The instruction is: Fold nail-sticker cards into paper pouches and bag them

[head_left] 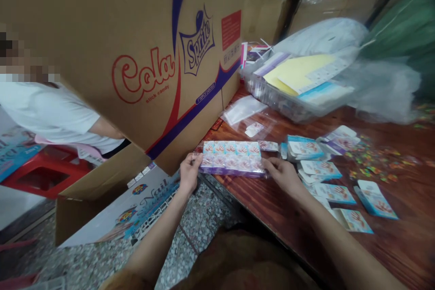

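Note:
Between my two hands is a row of small candy boxes (231, 156) in clear wrap, light blue and purple with a hand picture. My left hand (189, 172) pinches the wrap at the left end. At the other end, the fingers of my right hand (280, 172) close on the wrap's edge. The pack sits at the table's near left edge, partly over it. Beside my right hand lie several loose small boxes (321, 170), some with flaps raised. A single small box (268, 146) lies just behind the pack's right end.
A tall cardboard carton (200, 99) printed "Cola" and "Sprite" stands at the left. Small colourful wrapped pieces (377, 161) are spread on the wooden table (408, 244). A clear plastic tub (272, 88) holds papers. Another person (64, 113) is beyond the carton, near a red stool (47, 172).

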`<control>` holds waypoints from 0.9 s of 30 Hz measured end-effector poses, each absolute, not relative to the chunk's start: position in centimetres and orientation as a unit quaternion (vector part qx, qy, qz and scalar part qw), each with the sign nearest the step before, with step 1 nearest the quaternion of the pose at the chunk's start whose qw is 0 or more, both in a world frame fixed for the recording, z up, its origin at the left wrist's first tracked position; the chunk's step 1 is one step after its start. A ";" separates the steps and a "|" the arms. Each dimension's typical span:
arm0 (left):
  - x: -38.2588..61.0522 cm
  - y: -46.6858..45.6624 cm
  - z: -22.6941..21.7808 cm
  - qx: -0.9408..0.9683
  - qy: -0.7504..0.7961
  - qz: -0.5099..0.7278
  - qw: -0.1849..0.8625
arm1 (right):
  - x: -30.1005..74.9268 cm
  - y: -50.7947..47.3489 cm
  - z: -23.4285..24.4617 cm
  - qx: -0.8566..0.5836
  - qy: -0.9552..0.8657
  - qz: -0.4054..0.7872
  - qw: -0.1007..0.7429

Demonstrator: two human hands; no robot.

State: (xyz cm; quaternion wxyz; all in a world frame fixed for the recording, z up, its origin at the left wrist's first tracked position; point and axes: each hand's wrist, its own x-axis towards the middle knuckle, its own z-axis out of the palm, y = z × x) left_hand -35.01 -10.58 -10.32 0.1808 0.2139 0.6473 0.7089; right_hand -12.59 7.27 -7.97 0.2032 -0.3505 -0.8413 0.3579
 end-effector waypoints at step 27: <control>-36.2 -9.3 -11.8 0.219 0.721 0.642 0.142 | -14.6 5.8 -8.5 -0.522 -0.705 0.470 0.103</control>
